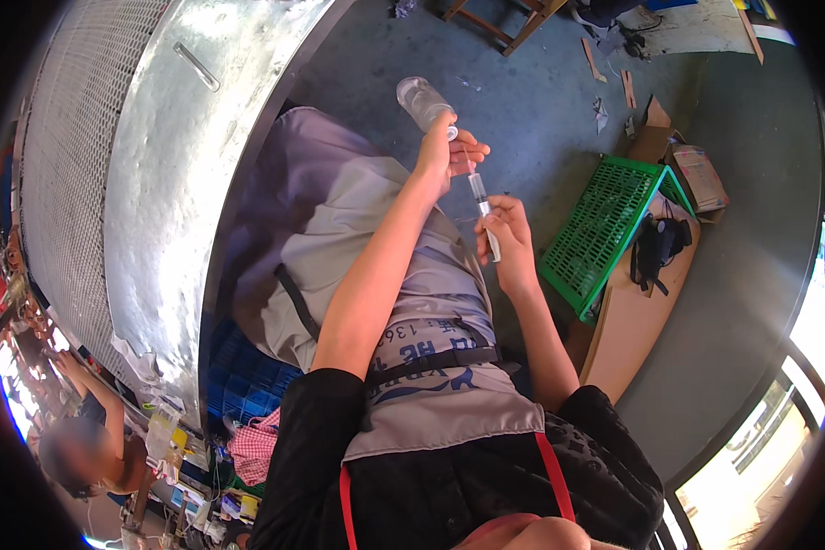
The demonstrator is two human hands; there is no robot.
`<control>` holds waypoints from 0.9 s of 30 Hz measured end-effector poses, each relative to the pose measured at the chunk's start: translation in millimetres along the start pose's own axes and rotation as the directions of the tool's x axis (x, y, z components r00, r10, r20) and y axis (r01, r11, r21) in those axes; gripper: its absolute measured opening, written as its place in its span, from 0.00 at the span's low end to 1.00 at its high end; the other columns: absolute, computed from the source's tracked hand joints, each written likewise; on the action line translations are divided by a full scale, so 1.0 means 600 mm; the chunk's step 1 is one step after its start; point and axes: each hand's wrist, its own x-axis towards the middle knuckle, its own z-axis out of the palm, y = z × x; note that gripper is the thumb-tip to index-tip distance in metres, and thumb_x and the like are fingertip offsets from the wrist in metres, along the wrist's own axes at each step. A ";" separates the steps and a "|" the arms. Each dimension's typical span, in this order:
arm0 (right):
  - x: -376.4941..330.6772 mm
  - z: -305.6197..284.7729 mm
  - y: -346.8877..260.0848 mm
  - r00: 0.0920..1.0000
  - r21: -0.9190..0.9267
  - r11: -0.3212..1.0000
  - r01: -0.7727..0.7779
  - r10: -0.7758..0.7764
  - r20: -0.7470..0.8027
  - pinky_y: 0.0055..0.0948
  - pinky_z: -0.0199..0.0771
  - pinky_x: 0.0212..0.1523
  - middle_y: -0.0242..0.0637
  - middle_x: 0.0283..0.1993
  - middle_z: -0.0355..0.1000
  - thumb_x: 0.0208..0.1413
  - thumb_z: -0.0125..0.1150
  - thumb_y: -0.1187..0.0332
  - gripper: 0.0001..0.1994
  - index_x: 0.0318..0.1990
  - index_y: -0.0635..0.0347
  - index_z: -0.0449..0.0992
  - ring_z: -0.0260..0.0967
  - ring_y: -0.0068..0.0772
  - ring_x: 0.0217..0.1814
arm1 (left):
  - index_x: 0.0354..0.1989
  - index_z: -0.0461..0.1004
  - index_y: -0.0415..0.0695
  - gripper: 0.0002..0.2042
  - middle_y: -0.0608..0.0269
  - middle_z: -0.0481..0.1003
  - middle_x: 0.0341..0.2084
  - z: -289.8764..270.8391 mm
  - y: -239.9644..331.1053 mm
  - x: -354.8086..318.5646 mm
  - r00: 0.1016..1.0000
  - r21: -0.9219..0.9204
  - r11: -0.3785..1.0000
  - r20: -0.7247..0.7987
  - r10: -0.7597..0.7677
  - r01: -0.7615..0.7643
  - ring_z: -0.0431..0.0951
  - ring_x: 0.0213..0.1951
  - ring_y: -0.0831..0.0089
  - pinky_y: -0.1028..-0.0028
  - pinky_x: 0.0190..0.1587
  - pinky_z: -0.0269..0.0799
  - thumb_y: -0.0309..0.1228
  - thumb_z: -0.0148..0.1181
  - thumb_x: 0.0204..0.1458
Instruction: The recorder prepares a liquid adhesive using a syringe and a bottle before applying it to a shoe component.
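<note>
In front of me, my left hand [442,154] is closed around the neck end of a clear bottle [420,99]. The bottle is tilted, its base pointing away from me and its pale mouth toward me. A clear syringe [478,191] is gripped along its barrel and plunger by my right hand [509,240]. Its tip points up toward my left fingers, close to the bottle's mouth. Whether the tip touches the left fingers or the bottle, I cannot tell. Both hands are held above the floor, past my apron-covered lap [357,211].
To my left stands a shiny metal table [192,156] with a small metal bar [197,67] on it. A green plastic crate [596,229], a black strapped item [658,246] and cardboard [697,179] lie at right. Another person [101,440] works at the lower left.
</note>
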 end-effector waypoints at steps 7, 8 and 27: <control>-0.021 -0.036 -0.030 0.987 0.403 0.915 0.002 0.063 -0.149 0.21 0.59 0.17 0.35 0.30 0.69 0.63 0.46 0.64 0.12 0.50 0.58 0.66 0.62 0.23 0.20 | 0.35 0.74 0.40 0.24 0.48 0.82 0.35 -0.008 0.004 0.008 0.991 0.069 0.989 0.001 -0.131 0.131 0.83 0.32 0.67 0.71 0.34 0.80 0.53 0.47 0.52; -0.022 -0.041 -0.034 0.986 0.396 0.918 0.008 0.060 -0.157 0.21 0.59 0.17 0.35 0.30 0.69 0.63 0.46 0.64 0.12 0.50 0.58 0.66 0.62 0.23 0.20 | 0.34 0.75 0.40 0.25 0.48 0.82 0.35 -0.009 0.004 0.009 0.988 0.059 0.986 0.000 -0.155 0.154 0.83 0.32 0.67 0.70 0.34 0.80 0.53 0.47 0.52; 0.006 -0.124 0.000 0.929 0.834 0.462 -0.300 0.341 0.146 0.19 0.56 0.14 0.38 0.34 0.70 0.69 0.44 0.66 0.11 0.51 0.59 0.69 0.56 0.22 0.22 | 0.35 0.73 0.39 0.24 0.46 0.81 0.35 -0.020 0.009 0.004 0.986 -0.024 0.986 -0.006 -0.166 0.166 0.82 0.29 0.66 0.67 0.34 0.80 0.52 0.48 0.52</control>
